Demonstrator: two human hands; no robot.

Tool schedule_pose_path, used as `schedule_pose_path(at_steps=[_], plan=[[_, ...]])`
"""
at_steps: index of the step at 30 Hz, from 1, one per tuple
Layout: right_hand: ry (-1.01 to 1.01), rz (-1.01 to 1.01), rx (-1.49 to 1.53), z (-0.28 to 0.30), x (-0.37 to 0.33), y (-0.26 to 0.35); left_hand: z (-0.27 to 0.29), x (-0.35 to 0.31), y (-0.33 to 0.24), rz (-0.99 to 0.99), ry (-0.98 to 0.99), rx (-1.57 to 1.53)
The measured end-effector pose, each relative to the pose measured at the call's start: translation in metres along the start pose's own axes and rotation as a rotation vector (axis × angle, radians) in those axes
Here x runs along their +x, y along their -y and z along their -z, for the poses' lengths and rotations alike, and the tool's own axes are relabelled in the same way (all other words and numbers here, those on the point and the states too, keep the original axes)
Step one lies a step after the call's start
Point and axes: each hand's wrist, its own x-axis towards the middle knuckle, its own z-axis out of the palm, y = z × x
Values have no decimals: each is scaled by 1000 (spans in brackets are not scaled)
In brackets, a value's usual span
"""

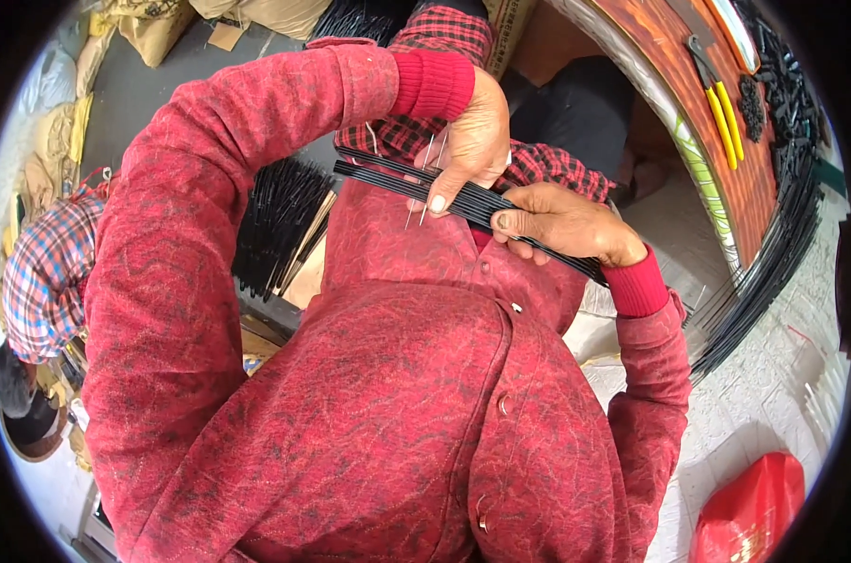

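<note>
Across my lap lies a flat row of thin black rods (pixel 388 178), slanting down to the right. My left hand (pixel 480 131) is closed on its middle, the thumb pressing on top. To the right, my right hand (pixel 575 225) grips the same rods, its thumb above and fingertips below. Thin metal needles (pixel 422 208) stick out crosswise beside my left thumb; whether they pass through the rods I cannot tell. Left of my lap stands a dense bundle of black rods (pixel 280 220) with some pale sticks next to it.
A wood-patterned tabletop (pixel 665 70) at upper right carries yellow-handled pliers (pixel 726 122) and small black pieces (pixel 787 80). Long black rods (pixel 759 296) hang along its edge. A red bag (pixel 754 507) lies at lower right. At far left bends a person in a checked shirt (pixel 45 272), near sacks (pixel 153 33).
</note>
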Motion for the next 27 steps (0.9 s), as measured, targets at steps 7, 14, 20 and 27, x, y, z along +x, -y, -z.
schedule_pose_path(at_steps=[7, 14, 20, 27], plan=[[-44, 29, 79, -5, -14, -3, 1, -13, -1, -40, -229, 124], [-201, 242, 78, 13, -50, 4, -62, -122, 13, -551, -1179, -261], [-581, 329, 50, 27, -123, 45, -71, -118, 93, -852, -1238, -611], [-920, 675, -312, 43, -160, 127, -28, 6, 2, -557, -1203, 7]])
